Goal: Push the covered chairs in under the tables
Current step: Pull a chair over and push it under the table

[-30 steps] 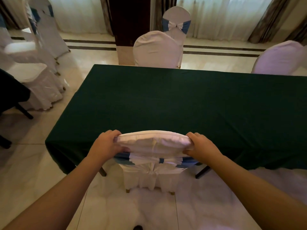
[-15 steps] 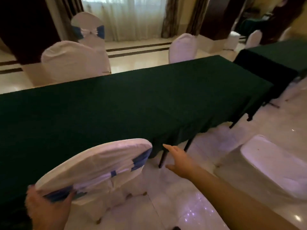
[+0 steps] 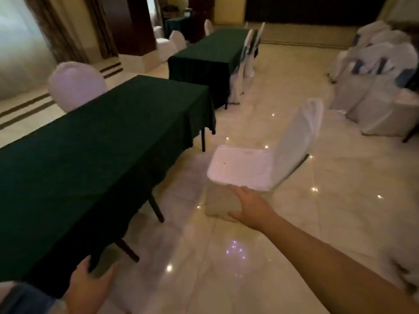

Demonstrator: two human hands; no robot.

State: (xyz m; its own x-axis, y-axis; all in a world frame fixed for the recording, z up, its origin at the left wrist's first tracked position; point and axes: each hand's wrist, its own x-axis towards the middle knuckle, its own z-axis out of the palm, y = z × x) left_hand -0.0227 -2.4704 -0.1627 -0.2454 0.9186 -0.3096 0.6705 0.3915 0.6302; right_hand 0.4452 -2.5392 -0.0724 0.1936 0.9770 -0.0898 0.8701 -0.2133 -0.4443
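Polished marble floor [image 3: 260,257] with light glints; curtained windows beyond the left hand [image 3: 89,288]. Left hand, fingers spread and relaxed, lies low at the near edge of the long green-clothed desk [image 3: 95,159]. Right hand [image 3: 250,206], extended with fingers straight, appears in front of the near edge of the seat of a white covered chair [image 3: 256,168]; contact cannot be determined. This chair stands out on the floor, just right of the desk and apart from it. Beyond it, a second green desk [image 3: 210,53] with chairs alongside. Far right of the right hand, a cluster of stacked covered chairs [image 3: 381,87].

Stacked chairs [image 3: 383,82] blurred at right — pushed-in chair [image 3: 13,295] cut off bottom-left.
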